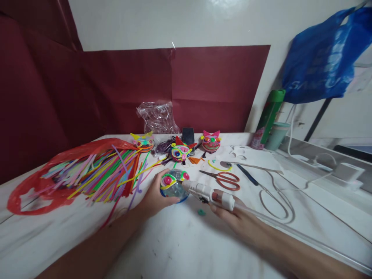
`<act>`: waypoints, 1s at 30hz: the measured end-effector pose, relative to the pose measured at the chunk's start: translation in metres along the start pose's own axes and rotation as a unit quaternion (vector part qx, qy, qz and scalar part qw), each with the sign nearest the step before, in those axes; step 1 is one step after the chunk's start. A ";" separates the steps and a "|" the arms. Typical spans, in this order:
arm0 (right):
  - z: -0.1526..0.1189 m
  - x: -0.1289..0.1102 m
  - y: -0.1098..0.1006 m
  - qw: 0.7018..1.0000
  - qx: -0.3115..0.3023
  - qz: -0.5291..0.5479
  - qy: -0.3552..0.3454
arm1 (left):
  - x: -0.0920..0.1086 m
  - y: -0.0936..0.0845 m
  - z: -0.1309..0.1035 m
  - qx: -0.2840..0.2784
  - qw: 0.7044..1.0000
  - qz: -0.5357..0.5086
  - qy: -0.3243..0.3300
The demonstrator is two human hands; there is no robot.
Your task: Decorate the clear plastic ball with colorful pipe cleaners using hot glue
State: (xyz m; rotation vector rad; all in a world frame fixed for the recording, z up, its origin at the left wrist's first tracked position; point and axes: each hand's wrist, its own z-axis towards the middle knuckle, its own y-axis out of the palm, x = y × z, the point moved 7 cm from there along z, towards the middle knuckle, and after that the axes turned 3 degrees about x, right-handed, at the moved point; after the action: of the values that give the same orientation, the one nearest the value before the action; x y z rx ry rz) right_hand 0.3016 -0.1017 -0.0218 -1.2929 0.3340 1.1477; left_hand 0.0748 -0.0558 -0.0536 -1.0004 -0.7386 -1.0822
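Observation:
My left hand (157, 195) grips a clear plastic ball-shaped piece (174, 190) with two pink-and-yellow eyes made of curled pipe cleaners. Its lower rim looks blue. In my right hand (229, 217) is a white hot glue gun (207, 193), its nozzle pointing left at the piece, between and below the eyes. Whether the tip touches the surface I cannot tell. A long clear glue stick (276, 223) trails from the gun's back over my forearm. A small green curl (201, 212) lies on the table just under the gun.
Several pipe cleaners (99, 174) spill from a red plastic bag (31, 205) at left. Decorated heads (180, 152) and a phone (188, 135) stand behind. Orange-handled scissors (228, 181), a blue-handled tool (247, 174) and a looping cable (273, 213) lie at right, near a green can (269, 116).

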 end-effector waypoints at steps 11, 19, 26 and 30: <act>0.000 -0.004 0.005 0.999 -0.021 -0.006 -0.038 | -0.002 0.003 -0.001 -0.017 0.999 -0.023 -0.017; 0.000 -0.008 0.002 0.999 -0.019 0.000 -0.046 | -0.010 0.003 -0.001 -0.025 0.999 -0.033 -0.029; 0.000 -0.011 0.003 0.997 -0.020 -0.026 -0.066 | -0.010 0.005 0.000 -0.030 0.998 -0.027 -0.038; 0.000 -0.010 0.003 0.997 -0.022 -0.025 -0.065 | -0.010 0.004 0.000 -0.033 0.999 -0.021 -0.032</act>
State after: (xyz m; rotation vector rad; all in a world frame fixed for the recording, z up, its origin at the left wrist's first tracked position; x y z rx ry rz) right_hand 0.2945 -0.1070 -0.0156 -1.2514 0.1792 1.1966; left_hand 0.0753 -0.0517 -0.0639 -1.0829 -0.7832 -1.1214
